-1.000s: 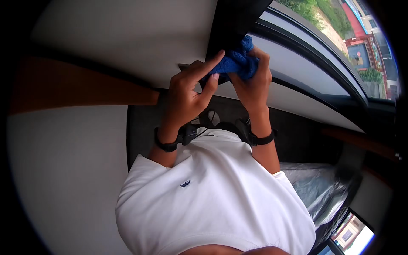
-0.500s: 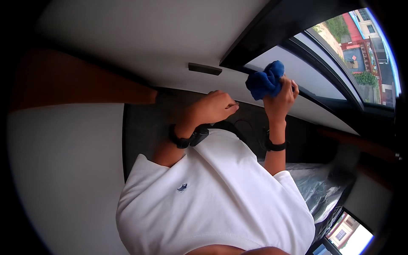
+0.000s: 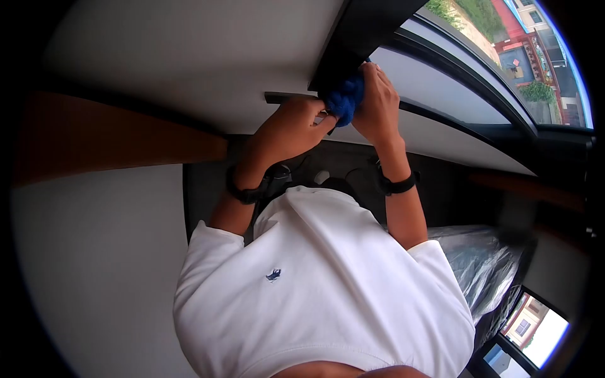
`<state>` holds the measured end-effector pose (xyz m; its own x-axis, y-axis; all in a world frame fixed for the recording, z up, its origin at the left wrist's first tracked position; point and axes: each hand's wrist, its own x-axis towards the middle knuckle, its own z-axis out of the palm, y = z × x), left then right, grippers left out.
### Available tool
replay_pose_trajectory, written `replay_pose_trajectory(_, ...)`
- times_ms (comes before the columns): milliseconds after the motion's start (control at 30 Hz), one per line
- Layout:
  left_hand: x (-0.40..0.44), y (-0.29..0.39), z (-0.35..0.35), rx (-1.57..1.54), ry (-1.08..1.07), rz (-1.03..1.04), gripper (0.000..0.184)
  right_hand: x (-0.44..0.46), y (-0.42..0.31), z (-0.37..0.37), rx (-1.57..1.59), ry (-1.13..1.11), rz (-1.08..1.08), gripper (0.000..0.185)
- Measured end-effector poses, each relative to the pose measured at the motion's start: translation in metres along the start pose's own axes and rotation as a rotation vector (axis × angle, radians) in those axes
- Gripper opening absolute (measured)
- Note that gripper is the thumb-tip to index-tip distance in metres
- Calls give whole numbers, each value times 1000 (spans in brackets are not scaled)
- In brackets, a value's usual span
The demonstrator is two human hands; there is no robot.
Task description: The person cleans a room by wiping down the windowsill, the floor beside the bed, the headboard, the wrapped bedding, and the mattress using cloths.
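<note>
A bunched blue cloth (image 3: 345, 101) is against the lower end of a dark panel (image 3: 359, 44) beside the window. My right hand (image 3: 380, 104) is closed on the cloth from its right side, with the fingers pointing up. On the cloth's left edge, my left hand (image 3: 293, 126) pinches with thumb and fingers. A short dark bar (image 3: 275, 97) on the pale wall shows partly behind my left hand. Both wrists wear black bands.
A window (image 3: 441, 82) with a dark frame runs along the upper right. At left, a brown wooden beam (image 3: 120, 142) juts out. Clear plastic wrap (image 3: 485, 264) covers something at right. Dark floor (image 3: 435, 189) lies below the hands.
From beside the window, my right hand has brought the blue cloth left to the dark panel. My left hand has moved up to the cloth, touching it again.
</note>
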<state>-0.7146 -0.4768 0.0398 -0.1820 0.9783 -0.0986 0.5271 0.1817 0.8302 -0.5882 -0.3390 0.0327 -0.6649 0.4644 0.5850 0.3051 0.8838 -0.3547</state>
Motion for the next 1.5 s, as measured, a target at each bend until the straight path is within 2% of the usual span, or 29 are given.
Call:
replay_pose_trajectory(33, 0, -3, 1, -155, 23, 74, 24, -3, -3, 1, 1, 19, 10, 46)
replay_pose_trajectory(100, 1, -4, 8, -214, -9, 90, 24, -23, -9, 6, -14, 111, 84, 33)
replay_pose_trajectory(133, 5, -6, 10, -215, -86, -13, 22, -30, -10, 8, -30, 215, 14, 28)
replay_pose_trajectory(167, 7, -9, 14, -218, -159, -115, 21, -37, -8, 7, -30, 217, 23, 28)
replay_pose_trajectory(200, 7, -12, 17, -216, -165, -113, 21, -42, -5, 4, 4, 246, -56, 28)
replay_pose_trajectory(233, 4, -18, 19, -259, -176, 0, 20, -50, -2, 2, 35, 273, -135, 28)
replay_pose_trajectory(267, 2, -20, 21, -304, -184, 112, 20, -61, 4, 2, 21, 252, -191, 42)
replay_pose_trajectory(400, -1, -1, 28, -402, -205, 68, 24, -57, 5, -16, 16, 304, -176, 46)
replay_pose_trajectory(467, -1, -10, 39, -620, -47, 128, 27, -29, -3, -27, -98, 126, -20, 46)
replay_pose_trajectory(500, -1, -20, 43, -613, -51, 131, 27, -24, -6, -23, -98, 133, -17, 46)
replay_pose_trajectory(567, 5, -36, 49, -618, 69, -70, 33, -7, -10, -14, -193, -82, -63, 51)
replay_pose_trajectory(600, 3, -24, 54, -818, 135, -128, 34, -4, -13, -8, -161, -58, -60, 47)
replay_pose_trajectory(633, 8, -22, 59, -817, 130, -116, 34, -6, -10, -7, -169, -50, -62, 47)
replay_pose_trajectory(700, 10, -33, 74, -1212, 194, -251, 30, -17, -5, 1, -62, 77, -101, 40)
replay_pose_trajectory(733, 14, -39, 75, -1238, 163, -289, 26, -22, -2, 3, 0, 175, -117, 32)
replay_pose_trajectory(767, 17, -44, 79, -1243, 173, -291, 26, -27, 2, 0, 6, 168, -123, 32)
replay_pose_trajectory(833, 23, -28, 75, -1174, 35, -183, 22, -35, 9, -8, 9, 184, -145, 30)
replay_pose_trajectory(900, 26, -13, 75, -1105, -6, -191, 26, -44, 18, -17, 23, 160, -150, 29)
replay_pose_trajectory(967, 24, -2, 77, -984, -59, -75, 34, -50, 21, -19, 36, 189, -77, 29)
replay_pose_trajectory(1033, 17, -2, 79, -935, -35, -32, 38, -42, 17, -21, 19, 171, -53, 34)
replay_pose_trajectory(1100, 9, -14, 82, -915, 114, 1, 40, -28, 7, -21, 41, 3, -15, 41)
replay_pose_trajectory(1133, 3, -25, 81, -905, 92, 0, 40, -22, 4, -17, 93, -59, -56, 45)
replay_pose_trajectory(1200, -5, -43, 76, -803, 205, -41, 48, -20, 1, -8, 148, -59, -47, 42)
replay_pose_trajectory(1233, 0, -30, 77, -789, 152, -28, 48, -22, 3, -8, 173, -25, -31, 39)
replay_pose_trajectory(1300, 7, -2, 92, -845, 306, -209, 53, -27, 15, -5, 141, 6, -27, 37)
replay_pose_trajectory(1367, 27, -3, 107, -954, 205, -206, 51, -35, 28, -11, 122, 7, -58, 35)
replay_pose_trajectory(1433, 47, 6, 119, -924, 174, -111, 46, -43, 44, -24, 107, 63, 42, 33)
replay_pose_trajectory(1500, 61, 25, 131, -1002, 18, -118, 44, -51, 64, -39, 51, 144, 66, 36)
